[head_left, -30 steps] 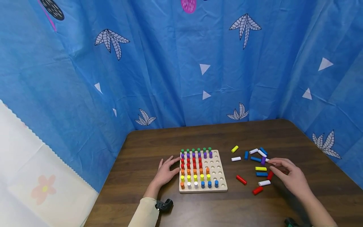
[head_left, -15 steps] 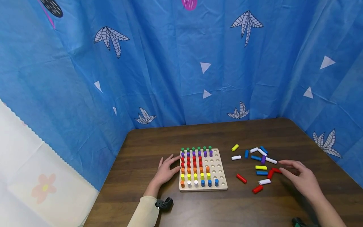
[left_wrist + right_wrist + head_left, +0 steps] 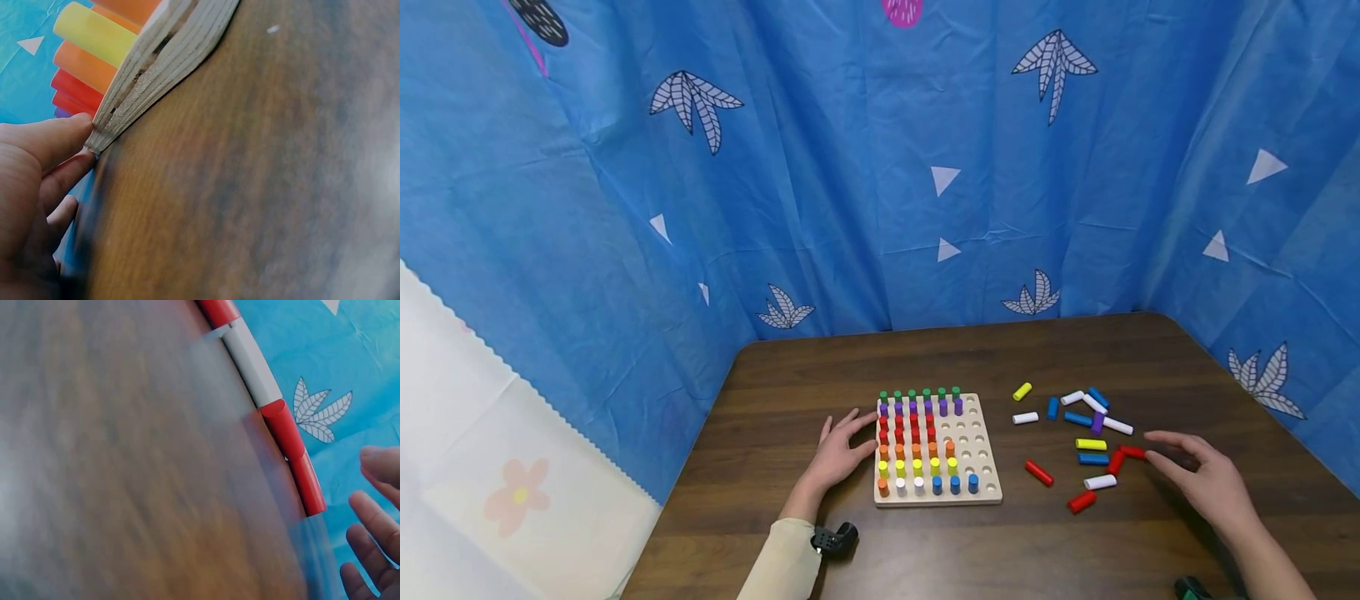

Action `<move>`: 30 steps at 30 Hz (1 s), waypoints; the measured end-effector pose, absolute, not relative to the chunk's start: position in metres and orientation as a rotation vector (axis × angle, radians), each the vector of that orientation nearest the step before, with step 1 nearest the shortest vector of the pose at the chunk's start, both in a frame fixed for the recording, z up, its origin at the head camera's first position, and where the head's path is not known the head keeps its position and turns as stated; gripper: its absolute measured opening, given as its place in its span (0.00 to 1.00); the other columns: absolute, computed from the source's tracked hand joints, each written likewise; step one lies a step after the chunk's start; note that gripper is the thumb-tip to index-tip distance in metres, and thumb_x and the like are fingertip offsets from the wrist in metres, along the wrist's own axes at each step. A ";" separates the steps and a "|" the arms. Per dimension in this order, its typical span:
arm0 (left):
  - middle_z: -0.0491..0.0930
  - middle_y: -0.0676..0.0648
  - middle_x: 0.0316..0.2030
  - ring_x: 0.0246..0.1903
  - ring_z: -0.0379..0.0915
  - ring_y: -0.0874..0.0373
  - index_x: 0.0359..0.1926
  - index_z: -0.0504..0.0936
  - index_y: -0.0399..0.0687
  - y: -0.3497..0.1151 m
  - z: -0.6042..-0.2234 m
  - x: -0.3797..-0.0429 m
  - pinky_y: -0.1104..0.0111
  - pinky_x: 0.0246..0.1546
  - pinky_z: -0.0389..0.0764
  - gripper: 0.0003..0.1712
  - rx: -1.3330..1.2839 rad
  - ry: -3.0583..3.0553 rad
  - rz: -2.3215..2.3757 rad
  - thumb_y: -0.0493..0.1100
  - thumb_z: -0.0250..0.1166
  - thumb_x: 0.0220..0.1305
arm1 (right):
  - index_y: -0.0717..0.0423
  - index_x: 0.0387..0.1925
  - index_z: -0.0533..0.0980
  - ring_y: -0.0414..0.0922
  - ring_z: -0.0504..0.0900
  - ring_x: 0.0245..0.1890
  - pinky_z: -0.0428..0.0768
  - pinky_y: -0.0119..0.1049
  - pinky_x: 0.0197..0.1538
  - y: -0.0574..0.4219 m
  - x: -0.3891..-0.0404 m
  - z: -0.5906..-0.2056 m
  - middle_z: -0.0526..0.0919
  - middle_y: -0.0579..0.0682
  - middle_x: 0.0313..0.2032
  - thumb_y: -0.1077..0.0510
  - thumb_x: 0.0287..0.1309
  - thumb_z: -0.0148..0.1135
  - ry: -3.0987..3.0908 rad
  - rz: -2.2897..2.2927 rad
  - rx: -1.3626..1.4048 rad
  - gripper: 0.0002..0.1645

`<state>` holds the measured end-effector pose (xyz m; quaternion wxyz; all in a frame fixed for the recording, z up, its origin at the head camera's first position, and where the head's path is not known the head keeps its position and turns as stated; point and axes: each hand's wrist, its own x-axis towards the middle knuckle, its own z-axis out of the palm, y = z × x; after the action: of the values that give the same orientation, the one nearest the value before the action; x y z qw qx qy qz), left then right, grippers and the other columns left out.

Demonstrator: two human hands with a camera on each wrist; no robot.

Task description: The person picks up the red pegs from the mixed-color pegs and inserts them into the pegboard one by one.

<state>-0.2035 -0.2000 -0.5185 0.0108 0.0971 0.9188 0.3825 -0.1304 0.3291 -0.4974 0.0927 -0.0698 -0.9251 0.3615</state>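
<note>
A light wooden pegboard [image 3: 981, 479] lies in the middle of the table, with rows of green, purple, red, orange, yellow, white and blue pegs upright in it. Its right-hand columns show bare holes. My left hand [image 3: 838, 457] rests along the board's left side; in the left wrist view the thumb [image 3: 72, 128] touches the board's edge. To the right of the loose pegs hovers my right hand [image 3: 1202, 479], fingers relaxed and nothing between them. Nearest to its fingertips lies a red peg [image 3: 1132, 452], beside a second red peg [image 3: 1116, 462].
Loose pegs lie scattered on the right of the dark wooden table [image 3: 925, 550], among them a purple peg [image 3: 1097, 423], a white peg [image 3: 1101, 482], a yellow peg [image 3: 1091, 444] and a blue peg [image 3: 1093, 459]. A blue curtain [image 3: 850, 167] hangs behind the table.
My right hand has drawn back to the right, away from the loose pegs. The red peg near its fingertips, hidden at first, now shows. My left hand has stayed at the board.
</note>
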 end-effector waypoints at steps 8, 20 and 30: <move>0.70 0.44 0.71 0.76 0.55 0.44 0.68 0.75 0.58 -0.200 -0.520 -0.204 0.39 0.76 0.32 0.29 0.312 2.871 1.198 0.51 0.65 0.67 | 0.55 0.62 0.76 0.37 0.68 0.43 0.69 0.31 0.39 0.332 -0.132 -0.507 0.73 0.65 0.61 0.34 0.66 0.58 -2.793 1.088 -0.258 0.35; 0.70 0.44 0.71 0.76 0.54 0.44 0.68 0.75 0.58 -0.200 -0.519 -0.203 0.39 0.76 0.32 0.29 0.302 2.867 1.206 0.52 0.65 0.67 | 0.57 0.60 0.78 0.48 0.73 0.46 0.71 0.40 0.41 0.331 -0.137 -0.516 0.76 0.66 0.58 0.41 0.66 0.62 -2.786 1.008 -0.184 0.30; 0.69 0.43 0.71 0.76 0.54 0.44 0.68 0.75 0.58 -0.200 -0.518 -0.203 0.39 0.76 0.32 0.29 0.304 2.867 1.206 0.51 0.65 0.67 | 0.62 0.56 0.79 0.67 0.71 0.53 0.70 0.61 0.47 0.329 -0.139 -0.516 0.75 0.73 0.58 0.48 0.66 0.64 -2.799 0.935 -0.138 0.26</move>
<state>-0.2025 -0.1997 -0.5182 0.0083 0.0974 0.9173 0.3860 -0.1390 0.3291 -0.5160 0.0934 -0.0464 -0.9433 0.3151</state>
